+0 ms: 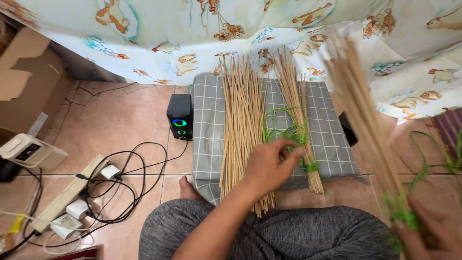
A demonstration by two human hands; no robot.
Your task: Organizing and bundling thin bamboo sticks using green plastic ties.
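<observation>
My left hand [269, 166] rests fingers-down on the grey checked cloth [207, 120], its grip loose and released, fingertips touching the green plastic string [284, 127] that loops over the tied bundle of sticks [299, 115]. That bundle lies on the cloth just right of my left hand, bound near its lower end with a green knot. Just left of the tied bundle, a wider loose pile of sticks [240, 125] lies on the same cloth, running under my wrist. My right hand [430, 231], well right of the cloth, has its grip clenched round another bundle of sticks [365, 115], blurred, tied with green string at my fingers. Left of the cloth stands a small black speaker [179, 117], and further left a power strip [70, 190] with tangled cables.
</observation>
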